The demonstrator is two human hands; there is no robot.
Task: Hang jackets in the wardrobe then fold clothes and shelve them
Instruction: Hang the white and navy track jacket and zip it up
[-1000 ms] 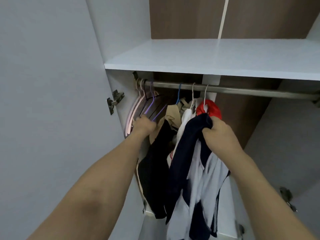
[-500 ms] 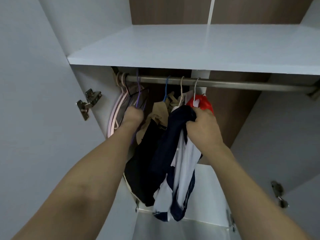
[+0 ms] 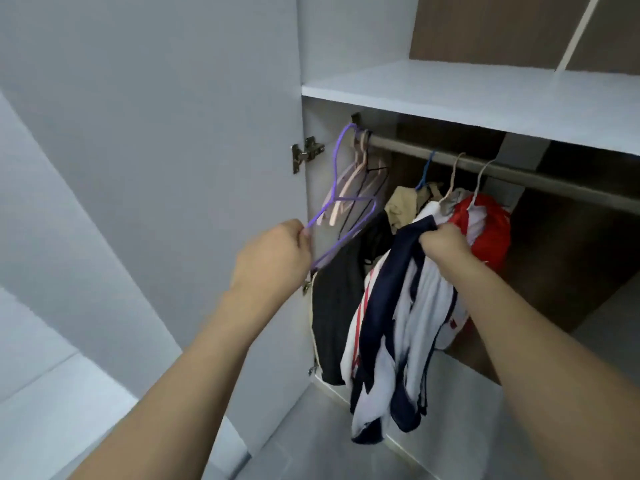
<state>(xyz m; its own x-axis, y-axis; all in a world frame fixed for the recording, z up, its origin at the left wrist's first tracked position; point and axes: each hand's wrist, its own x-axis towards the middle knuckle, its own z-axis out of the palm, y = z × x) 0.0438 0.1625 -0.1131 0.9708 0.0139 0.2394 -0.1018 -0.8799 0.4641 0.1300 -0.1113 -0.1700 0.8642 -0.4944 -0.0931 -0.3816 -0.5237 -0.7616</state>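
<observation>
My left hand [image 3: 273, 258] grips the lower bar of a purple wire hanger [image 3: 337, 202], whose hook is off the metal rail [image 3: 485, 164] and sits just left of the rail's end. My right hand [image 3: 443, 242] holds a navy and white jacket [image 3: 398, 323] bunched at its top, hanging down in front of the wardrobe. Behind it on the rail hang a black garment [image 3: 339, 306], a beige garment [image 3: 401, 206] and a red and white one [image 3: 491, 230].
Several empty pink and black hangers [image 3: 363, 178] crowd the rail's left end. A white shelf [image 3: 485, 102] runs above the rail. The open white door [image 3: 156, 168] with its hinge [image 3: 306, 154] stands to the left. The rail's right stretch carries nothing.
My left hand has pulled the purple hanger off the rail and out to the left. My right hand still holds the jacket. The view has swung left.
</observation>
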